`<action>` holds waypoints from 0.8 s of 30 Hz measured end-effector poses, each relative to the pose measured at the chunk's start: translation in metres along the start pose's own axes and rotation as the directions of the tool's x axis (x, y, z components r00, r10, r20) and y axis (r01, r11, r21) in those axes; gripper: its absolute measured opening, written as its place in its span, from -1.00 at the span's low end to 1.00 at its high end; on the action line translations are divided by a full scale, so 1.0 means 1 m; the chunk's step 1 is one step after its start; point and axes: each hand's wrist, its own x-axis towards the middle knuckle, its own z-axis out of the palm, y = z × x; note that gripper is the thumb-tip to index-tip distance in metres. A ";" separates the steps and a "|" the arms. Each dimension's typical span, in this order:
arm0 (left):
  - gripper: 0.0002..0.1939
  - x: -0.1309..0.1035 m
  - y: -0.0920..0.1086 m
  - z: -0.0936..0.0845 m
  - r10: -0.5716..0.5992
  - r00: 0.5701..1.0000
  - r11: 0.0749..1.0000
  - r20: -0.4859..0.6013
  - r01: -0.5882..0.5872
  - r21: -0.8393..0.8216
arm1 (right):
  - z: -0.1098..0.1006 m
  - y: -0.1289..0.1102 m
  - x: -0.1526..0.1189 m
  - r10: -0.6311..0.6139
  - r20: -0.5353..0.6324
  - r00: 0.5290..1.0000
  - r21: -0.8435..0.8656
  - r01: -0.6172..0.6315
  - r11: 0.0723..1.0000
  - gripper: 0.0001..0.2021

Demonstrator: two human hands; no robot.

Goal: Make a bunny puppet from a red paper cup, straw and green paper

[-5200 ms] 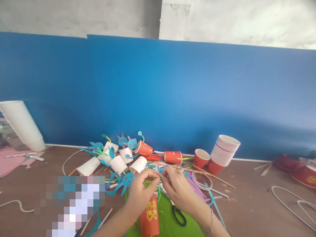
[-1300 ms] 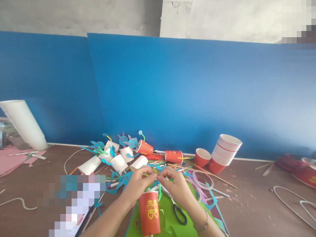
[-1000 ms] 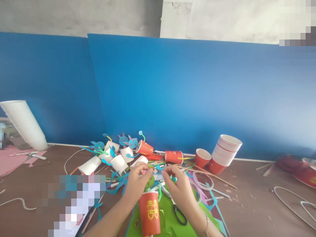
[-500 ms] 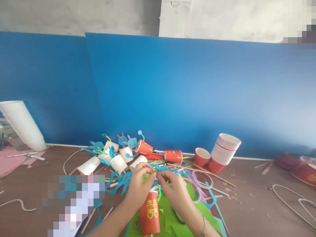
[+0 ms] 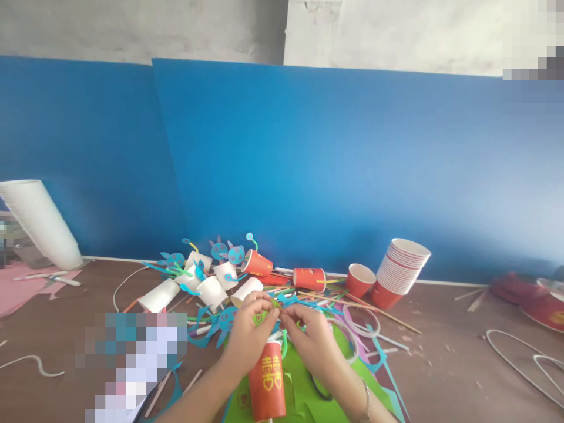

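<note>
My left hand (image 5: 252, 332) and my right hand (image 5: 311, 336) meet at the fingertips, both pinching a small green paper piece (image 5: 275, 304) whose shape is mostly hidden. Just below them lies a red paper cup (image 5: 267, 382) with yellow characters, its white end towards my fingers and a stick poking out at the bottom. A green pipe cleaner (image 5: 284, 343) curves up beside its rim. Under the cup and my wrists is green sheet material (image 5: 304, 393) with cut edges.
White cups (image 5: 212, 292) with blue animal cut-outs (image 5: 219, 251) lie behind to the left. Red cups (image 5: 309, 278), a tilted cup stack (image 5: 402, 267), tape rolls (image 5: 361, 319) and sticks are behind to the right. Scissors (image 5: 66, 281) rest on pink paper (image 5: 17, 288). A white cable (image 5: 506, 352) curls at the right.
</note>
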 end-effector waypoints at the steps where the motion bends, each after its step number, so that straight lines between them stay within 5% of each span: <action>1: -0.81 0.000 0.000 0.000 -0.007 1.000 1.000 0.001 0.007 -0.005 | -0.001 -0.001 0.000 0.001 0.006 1.000 0.003 -0.001 1.000 -0.78; 24: -0.79 0.000 0.003 0.000 -0.039 0.998 0.997 0.039 0.042 -0.064 | 0.000 -0.003 -0.001 -0.012 -0.030 0.999 -0.029 0.012 1.000 -0.80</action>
